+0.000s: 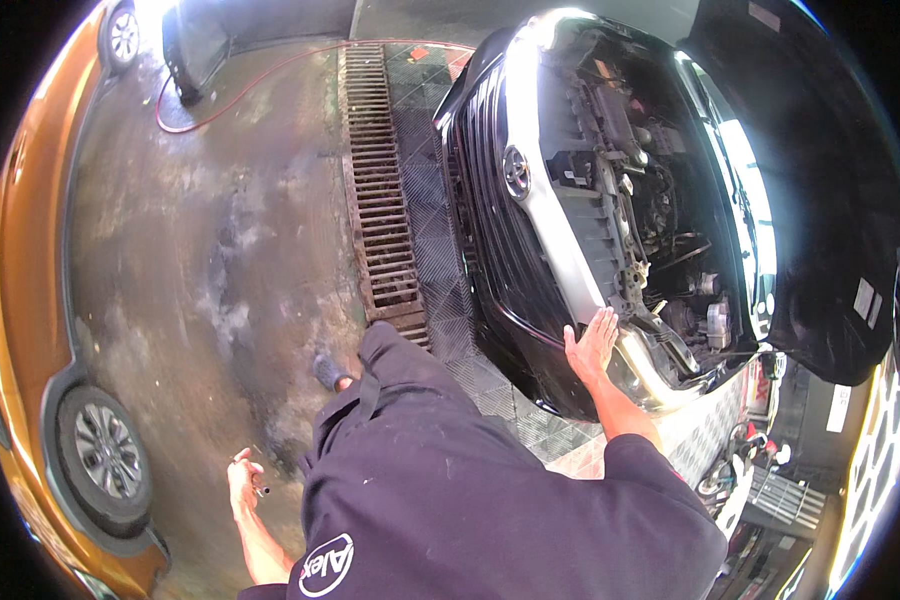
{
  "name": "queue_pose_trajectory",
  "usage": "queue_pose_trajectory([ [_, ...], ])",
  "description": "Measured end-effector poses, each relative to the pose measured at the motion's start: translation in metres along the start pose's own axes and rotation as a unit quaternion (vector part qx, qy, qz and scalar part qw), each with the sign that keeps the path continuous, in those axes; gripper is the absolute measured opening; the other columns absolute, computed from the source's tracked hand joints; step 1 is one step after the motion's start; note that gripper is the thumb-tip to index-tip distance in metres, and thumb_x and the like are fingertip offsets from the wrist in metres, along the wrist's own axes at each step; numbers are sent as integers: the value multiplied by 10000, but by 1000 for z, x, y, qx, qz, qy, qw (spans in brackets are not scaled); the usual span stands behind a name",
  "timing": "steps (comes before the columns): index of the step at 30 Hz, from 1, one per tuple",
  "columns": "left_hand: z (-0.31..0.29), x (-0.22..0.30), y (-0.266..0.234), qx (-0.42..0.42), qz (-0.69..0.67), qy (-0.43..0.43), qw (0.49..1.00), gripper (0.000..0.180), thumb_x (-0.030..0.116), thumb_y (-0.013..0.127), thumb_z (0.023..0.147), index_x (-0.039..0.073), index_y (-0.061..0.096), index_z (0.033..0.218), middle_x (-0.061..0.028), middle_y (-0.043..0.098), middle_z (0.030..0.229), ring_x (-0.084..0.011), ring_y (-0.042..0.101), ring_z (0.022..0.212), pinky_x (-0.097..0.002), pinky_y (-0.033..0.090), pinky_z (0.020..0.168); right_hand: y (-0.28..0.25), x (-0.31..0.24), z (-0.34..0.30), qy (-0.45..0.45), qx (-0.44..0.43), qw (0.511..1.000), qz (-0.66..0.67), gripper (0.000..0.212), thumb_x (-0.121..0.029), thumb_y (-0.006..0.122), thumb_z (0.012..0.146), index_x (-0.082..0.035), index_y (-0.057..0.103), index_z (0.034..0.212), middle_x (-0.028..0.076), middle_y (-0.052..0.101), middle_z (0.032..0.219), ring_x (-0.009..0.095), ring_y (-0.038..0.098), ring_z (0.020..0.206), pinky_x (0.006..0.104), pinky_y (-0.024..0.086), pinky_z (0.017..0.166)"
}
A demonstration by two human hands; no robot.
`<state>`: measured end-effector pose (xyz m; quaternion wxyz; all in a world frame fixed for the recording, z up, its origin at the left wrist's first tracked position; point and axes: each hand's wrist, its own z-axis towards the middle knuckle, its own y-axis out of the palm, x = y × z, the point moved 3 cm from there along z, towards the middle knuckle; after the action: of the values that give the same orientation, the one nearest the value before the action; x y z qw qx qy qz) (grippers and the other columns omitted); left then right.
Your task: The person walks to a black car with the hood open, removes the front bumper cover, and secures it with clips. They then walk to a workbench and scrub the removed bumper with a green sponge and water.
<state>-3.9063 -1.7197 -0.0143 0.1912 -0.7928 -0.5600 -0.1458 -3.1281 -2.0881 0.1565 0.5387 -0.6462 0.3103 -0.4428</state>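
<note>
My right hand point(592, 344) rests flat, fingers spread, on the front edge of a black car point(510, 270) beside its headlight point(638, 368). The car's hood point(820, 190) is raised and the engine bay point(650, 200) is exposed. My left hand point(242, 482) hangs low at my side over the wet floor, curled around a small dark tool point(260, 490); what kind of tool is too small to tell. My dark work shirt point(470, 510) fills the lower middle of the view.
An orange car point(30, 330) stands along the left, its wheel point(105, 455) close to my left hand. A metal drain grate point(380, 190) runs down the wet concrete floor point(210, 230). A red hose point(230, 100) lies at the back. Clutter sits at the lower right.
</note>
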Motion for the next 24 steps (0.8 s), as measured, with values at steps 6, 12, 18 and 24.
queue_pose_trajectory([
  [6, 63, 145, 9, -32, 63, 49, 996, 655, 105, 512, 815, 11, 548, 1462, -55, 671, 711, -109, 437, 504, -284, 344, 480, 3, -91, 65, 145, 13, 988, 50, 1071, -675, 481, 1033, 118, 134, 1664, 345, 120, 1746, 482, 73, 1642, 570, 94, 1332],
  [12, 107, 240, 46, -66, 91, 41, 993, 693, 75, 485, 793, 21, 556, 1480, -63, 695, 727, -128, 496, 544, -305, 387, 516, -7, -176, 158, 227, 45, 964, 130, 1051, -691, 405, 1056, 133, 147, 1656, 366, 88, 1741, 506, 39, 1637, 599, 67, 1323],
  [18, 145, 300, 76, -72, 70, -57, 993, 594, 125, 544, 887, 35, 575, 1473, -58, 661, 716, -137, 537, 548, -319, 409, 488, -17, -244, 243, 286, 61, 945, 149, 1046, -687, 402, 1056, 148, 179, 1645, 374, 106, 1735, 523, 44, 1631, 617, 85, 1315],
  [24, 214, 424, 126, -124, 58, 12, 991, 540, 164, 567, 949, 43, 576, 1475, -49, 637, 725, -134, 541, 544, -318, 415, 479, -30, -262, 284, 299, 33, 944, 131, 1064, -693, 440, 1046, 156, 190, 1636, 376, 137, 1728, 520, 75, 1629, 605, 92, 1318],
])
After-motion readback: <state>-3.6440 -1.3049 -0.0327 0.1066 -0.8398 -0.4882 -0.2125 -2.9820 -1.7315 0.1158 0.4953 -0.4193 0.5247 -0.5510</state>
